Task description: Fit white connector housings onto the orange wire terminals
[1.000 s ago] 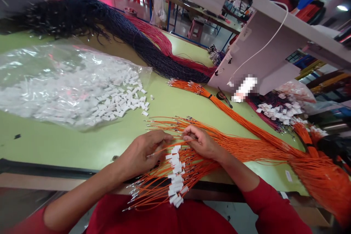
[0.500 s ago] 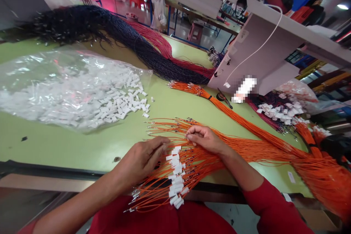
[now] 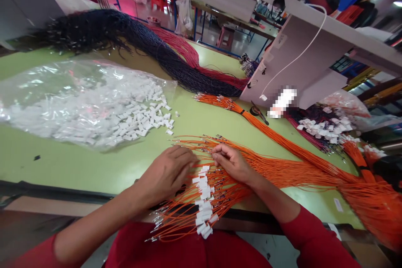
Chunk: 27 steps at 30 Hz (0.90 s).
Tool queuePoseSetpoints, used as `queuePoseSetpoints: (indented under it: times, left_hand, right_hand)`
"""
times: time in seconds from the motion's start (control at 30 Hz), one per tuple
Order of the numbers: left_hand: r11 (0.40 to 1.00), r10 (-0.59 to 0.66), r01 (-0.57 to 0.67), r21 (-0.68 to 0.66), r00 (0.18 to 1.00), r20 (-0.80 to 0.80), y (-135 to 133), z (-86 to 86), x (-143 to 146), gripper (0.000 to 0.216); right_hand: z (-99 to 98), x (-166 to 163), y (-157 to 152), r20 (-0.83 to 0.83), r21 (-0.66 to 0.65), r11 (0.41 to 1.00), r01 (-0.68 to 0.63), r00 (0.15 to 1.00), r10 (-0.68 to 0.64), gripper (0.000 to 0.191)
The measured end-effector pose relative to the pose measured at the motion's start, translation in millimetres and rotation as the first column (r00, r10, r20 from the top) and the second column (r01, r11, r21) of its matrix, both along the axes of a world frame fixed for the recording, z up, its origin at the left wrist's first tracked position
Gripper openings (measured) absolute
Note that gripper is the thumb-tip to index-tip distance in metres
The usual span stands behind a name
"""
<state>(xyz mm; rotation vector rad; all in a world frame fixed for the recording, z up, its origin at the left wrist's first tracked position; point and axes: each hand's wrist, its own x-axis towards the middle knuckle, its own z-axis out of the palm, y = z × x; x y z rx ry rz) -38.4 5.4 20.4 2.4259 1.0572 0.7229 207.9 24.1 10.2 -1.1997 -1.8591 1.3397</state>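
Fingers (image 3: 187, 160) of the left hand (image 3: 169, 171) are curled close together, tips down on the fanned orange wires (image 3: 251, 167) at the near edge of the green tabletop (image 3: 94, 167); whether they pinch a strand I cannot tell, since the knuckles hide it. Just beside it, the right hand (image 3: 231, 162) has thumb and forefinger closed on the metal-tipped ends of a few of those wires. The two hands nearly touch. Below and between the wrists, a row of white connectors (image 3: 204, 201) sits fitted on wire ends that hang over the near edge. Toward the left edge lies a clear plastic bag (image 3: 63, 92), with loose white housings (image 3: 144, 117) spilling from its mouth. A tied orange bundle (image 3: 270, 136) runs toward the right edge, and black wires (image 3: 141, 37) and red wires (image 3: 188, 52) lie along the far edge.
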Motion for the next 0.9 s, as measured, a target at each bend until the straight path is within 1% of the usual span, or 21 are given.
queuePoseSetpoints:
  times: [0.1, 0.17, 0.23, 0.27, 0.33, 0.37, 0.43, 0.47, 0.53, 0.6, 0.73, 0.83, 0.9]
  left_hand:
    - [0.999, 0.051, -0.05, 0.023, 0.996, -0.073, 14.2, -12.5, 7.9, 0.029]
    - [0.997, 0.071, -0.07, 0.017, 0.994, -0.078, 18.1, -16.1, 12.1, 0.028]
    - [0.996, 0.078, -0.078, -0.033, 0.997, -0.01, 17.5, -15.0, 16.1, 0.027]
    - [0.994, 0.078, -0.075, -0.079, 0.996, 0.043, 16.1, -13.6, 18.4, 0.025]
    - [0.975, 0.087, -0.049, -0.218, 0.982, 0.167, 12.5, -11.7, 23.8, 0.023]
    - [0.953, 0.104, -0.032, -0.302, 0.968, 0.228, 10.9, -11.8, 26.7, 0.022]
    - [0.887, 0.162, 0.01, -0.463, 0.93, 0.33, 8.7, -14.2, 32.4, 0.023]
    - [0.849, 0.198, 0.029, -0.528, 0.909, 0.366, 8.2, -16.0, 34.8, 0.025]
    - [0.783, 0.261, 0.058, -0.619, 0.873, 0.412, 7.9, -19.4, 38.3, 0.026]
    - [0.737, 0.311, 0.066, -0.672, 0.85, 0.425, 7.8, -21.3, 39.9, 0.026]
    - [0.689, 0.37, 0.038, -0.724, 0.841, 0.395, 6.8, -21.0, 39.5, 0.022]
    - [0.648, 0.414, 0.025, -0.761, 0.828, 0.38, 5.7, -20.7, 39.8, 0.022]
    - [0.64, 0.433, 0.026, -0.768, 0.813, 0.389, 4.8, -21.5, 41.3, 0.022]
  right_hand:
    - [-1.0, -0.3, -2.7, -0.02, -0.039, 0.999, 0.018, 1.0, -0.019, 0.026]
    - [-0.1, -0.5, -4.6, -0.029, -0.049, 0.998, 0.025, 0.999, -0.026, 0.026]
    - [1.3, -1.1, -5.9, -0.034, -0.043, 0.999, 0.021, 0.999, -0.023, 0.025]
    - [1.9, -1.4, -6.3, -0.032, -0.033, 0.999, 0.016, 0.999, -0.017, 0.024]
    - [2.7, -2.1, -6.6, -0.021, -0.006, 1.0, 0.001, 1.0, -0.001, 0.023]
    - [2.7, -2.3, -6.7, -0.014, 0.006, 1.0, -0.006, 1.0, 0.006, 0.022]
    - [2.2, -2.6, -7.0, -0.01, 0.014, 1.0, -0.008, 1.0, 0.008, 0.021]
    - [1.6, -2.7, -7.1, -0.016, 0.009, 1.0, -0.003, 1.0, 0.003, 0.021]
    - [0.1, -2.8, -7.3, -0.038, -0.012, 1.0, 0.01, 0.999, -0.011, 0.02]
    - [-1.1, -2.8, -6.9, -0.075, -0.043, 0.999, 0.032, 0.997, -0.035, 0.022]
    - [-1.7, -2.1, -3.8, -0.147, -0.132, 0.987, 0.089, 0.983, -0.108, 0.028]
    - [-2.0, -0.6, -1.8, -0.122, -0.134, 0.985, 0.107, 0.985, -0.124, 0.028]
    - [-2.8, 0.3, -1.6, -0.082, -0.115, 0.988, 0.103, 0.99, -0.112, 0.027]
